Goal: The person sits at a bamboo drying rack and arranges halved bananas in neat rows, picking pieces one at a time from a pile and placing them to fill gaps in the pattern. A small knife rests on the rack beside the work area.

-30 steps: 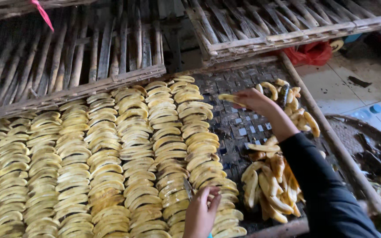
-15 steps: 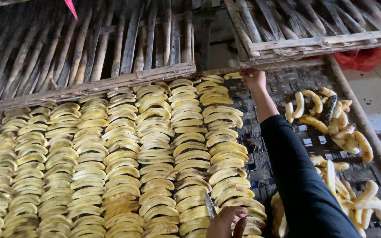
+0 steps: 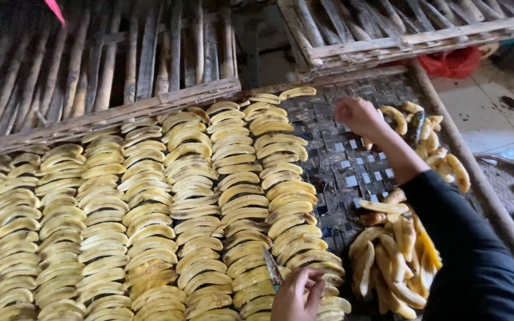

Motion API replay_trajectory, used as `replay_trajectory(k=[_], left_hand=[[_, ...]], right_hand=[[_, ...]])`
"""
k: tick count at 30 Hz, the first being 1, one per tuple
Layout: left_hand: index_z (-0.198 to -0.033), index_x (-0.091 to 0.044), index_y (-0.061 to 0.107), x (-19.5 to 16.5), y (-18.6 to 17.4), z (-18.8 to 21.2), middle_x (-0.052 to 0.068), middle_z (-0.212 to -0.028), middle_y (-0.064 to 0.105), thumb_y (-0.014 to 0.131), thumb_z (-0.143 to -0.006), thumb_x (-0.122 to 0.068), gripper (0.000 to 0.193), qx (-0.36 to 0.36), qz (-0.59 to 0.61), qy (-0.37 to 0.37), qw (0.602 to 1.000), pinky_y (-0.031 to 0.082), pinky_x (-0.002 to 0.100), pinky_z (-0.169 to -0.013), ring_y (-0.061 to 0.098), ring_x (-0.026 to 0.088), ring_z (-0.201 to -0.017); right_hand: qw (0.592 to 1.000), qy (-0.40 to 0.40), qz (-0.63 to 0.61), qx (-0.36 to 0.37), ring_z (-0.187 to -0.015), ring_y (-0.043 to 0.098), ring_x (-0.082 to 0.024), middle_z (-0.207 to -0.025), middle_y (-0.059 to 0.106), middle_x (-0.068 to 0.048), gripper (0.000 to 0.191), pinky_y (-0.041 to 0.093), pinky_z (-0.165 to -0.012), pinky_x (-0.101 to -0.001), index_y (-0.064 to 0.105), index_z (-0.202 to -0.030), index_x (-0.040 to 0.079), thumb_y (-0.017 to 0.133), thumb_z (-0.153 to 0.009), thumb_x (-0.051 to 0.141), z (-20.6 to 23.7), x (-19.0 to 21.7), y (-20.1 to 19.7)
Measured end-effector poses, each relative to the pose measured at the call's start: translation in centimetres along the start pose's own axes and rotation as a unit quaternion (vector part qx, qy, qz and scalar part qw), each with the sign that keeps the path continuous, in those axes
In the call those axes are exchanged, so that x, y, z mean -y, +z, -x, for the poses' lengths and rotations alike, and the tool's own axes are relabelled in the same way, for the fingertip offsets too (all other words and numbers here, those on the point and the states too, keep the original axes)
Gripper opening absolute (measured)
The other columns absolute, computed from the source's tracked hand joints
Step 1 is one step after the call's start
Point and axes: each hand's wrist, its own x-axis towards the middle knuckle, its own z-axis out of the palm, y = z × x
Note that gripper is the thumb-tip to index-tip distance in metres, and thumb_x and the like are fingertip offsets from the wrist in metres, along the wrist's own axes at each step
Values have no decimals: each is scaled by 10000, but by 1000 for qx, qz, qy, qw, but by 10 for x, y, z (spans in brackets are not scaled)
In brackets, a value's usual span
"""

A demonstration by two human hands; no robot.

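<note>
The woven mat carries long rows of banana slices, overlapped like shingles and running up to the wooden rack at the far edge. A loose pile of unsorted slices sits on the right side of the mat, beside the last row. Right hand is out over the bare weave near the top of that row, fingers curled together, can't tell if there's a slice in them. Left hand is low at the near end, fingers pinched on a small knife. I'd say the trick is keeping each new slice overlapping the one before and curved the same way, so the column stays straight
</note>
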Motion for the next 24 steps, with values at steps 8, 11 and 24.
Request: replay_trajectory(k=[8,11,24], left_hand=[[-1062,-90,705,-22,-2,-1,61,-957,755,702,-929,-147,145,-14,-29,9,999,590,332,-721,752,196,-816],[-1059,-95,705,-21,1,-1,57,-953,755,707,-926,-162,149,-9,-45,6,999,583,337,-714,745,203,-794],[-1063,-106,703,-6,4,-8,69,-995,740,727,-927,-150,145,-11,-49,19,999,565,374,-750,719,236,-824]], right_hand=[[922,-67,10,380,-875,683,-205,-926,690,-47,411,563,-750,-364,718,-975,122,915,-699,354,168,-18,-25],[927,-58,13,371,-854,684,-234,-918,677,-53,406,561,-743,-380,675,-895,86,904,-708,364,174,-13,-18],[885,181,-397,160,-816,687,-94,-1026,753,-80,317,568,-711,-216,708,-1212,13,716,-956,200,26,23,-8]])
